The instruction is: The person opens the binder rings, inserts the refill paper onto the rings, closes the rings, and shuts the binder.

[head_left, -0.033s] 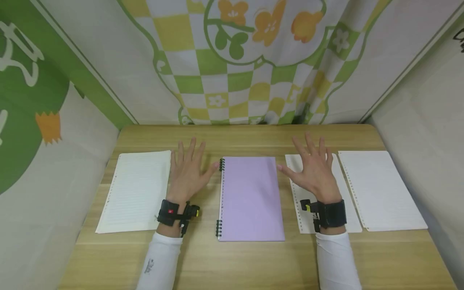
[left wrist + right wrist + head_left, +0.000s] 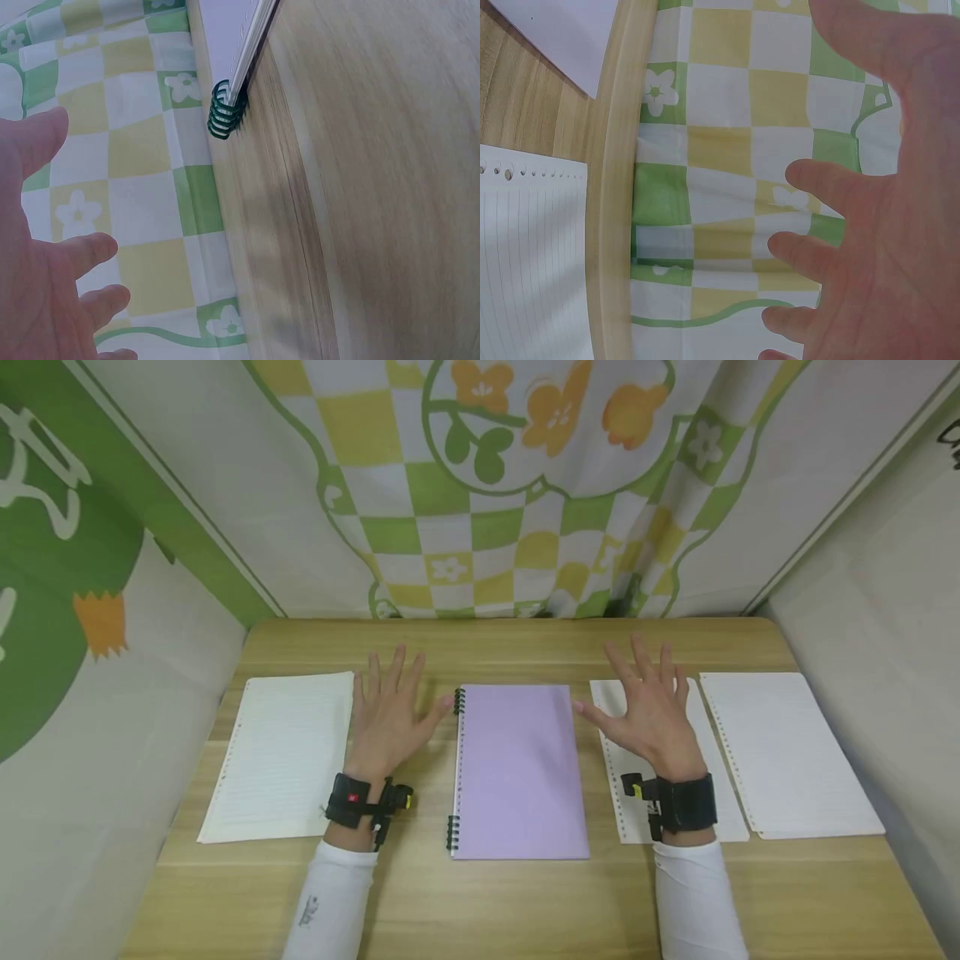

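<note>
A notebook with a purple cover [image 2: 521,768] lies on the wooden table between my two hands, its dark green ring binding [image 2: 225,112] along the left edge. My left hand [image 2: 386,718] is spread above the table, thumb tip near the upper rings. Fingers straight, my right hand [image 2: 648,710] hovers over a punched, lined sheet [image 2: 622,793], its thumb close to the notebook's right edge. Both palms hold nothing in the wrist views. Part of that sheet is hidden by the right hand and wrist.
A stack of lined loose-leaf paper [image 2: 281,760] lies at the left, and more punched paper [image 2: 795,752] at the far right. Behind the wooden table [image 2: 480,910] hangs a checked curtain [image 2: 495,535]. White side walls stand left and right.
</note>
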Demonstrator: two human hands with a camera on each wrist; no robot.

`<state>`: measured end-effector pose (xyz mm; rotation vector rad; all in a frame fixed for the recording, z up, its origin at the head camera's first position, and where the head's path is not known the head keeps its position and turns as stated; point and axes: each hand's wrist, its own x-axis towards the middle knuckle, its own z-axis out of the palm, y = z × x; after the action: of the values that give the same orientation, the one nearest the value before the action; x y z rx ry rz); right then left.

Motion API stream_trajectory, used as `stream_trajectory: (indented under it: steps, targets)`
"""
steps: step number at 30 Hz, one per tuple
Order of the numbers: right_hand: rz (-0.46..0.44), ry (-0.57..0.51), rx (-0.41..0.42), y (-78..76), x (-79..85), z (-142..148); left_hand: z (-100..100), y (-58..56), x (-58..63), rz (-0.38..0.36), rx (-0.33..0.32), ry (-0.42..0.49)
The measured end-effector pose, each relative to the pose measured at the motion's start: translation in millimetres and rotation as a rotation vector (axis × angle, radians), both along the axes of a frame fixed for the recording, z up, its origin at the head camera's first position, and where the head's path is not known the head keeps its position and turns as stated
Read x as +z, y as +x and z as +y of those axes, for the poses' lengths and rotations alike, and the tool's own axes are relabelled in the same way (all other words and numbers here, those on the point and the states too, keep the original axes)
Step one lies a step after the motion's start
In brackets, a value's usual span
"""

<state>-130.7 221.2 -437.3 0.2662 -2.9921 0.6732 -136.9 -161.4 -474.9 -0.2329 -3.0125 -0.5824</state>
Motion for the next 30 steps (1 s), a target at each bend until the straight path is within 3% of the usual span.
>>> stream_trajectory:
  steps: [10, 18, 23, 30]
  targets:
    - [0.008, -0.025, -0.004, -1.7, 2.6, 3.1, 0.6, -1.5, 5.8, 0.007, -0.009, 0.010]
    - [0.009, -0.232, 0.068, 2.8, 2.0, 0.8, -1.0, 7.4, 10.2, 0.033, -0.022, 0.041]
    - [-0.049, -0.355, 0.134, 6.1, -5.4, -1.2, 2.8, 24.0, 12.0, 0.060, -0.066, 0.027]
    - [-0.215, -0.484, 0.193, 13.1, -22.5, -5.4, 21.1, 57.1, 3.7, -0.018, -0.188, 0.026]
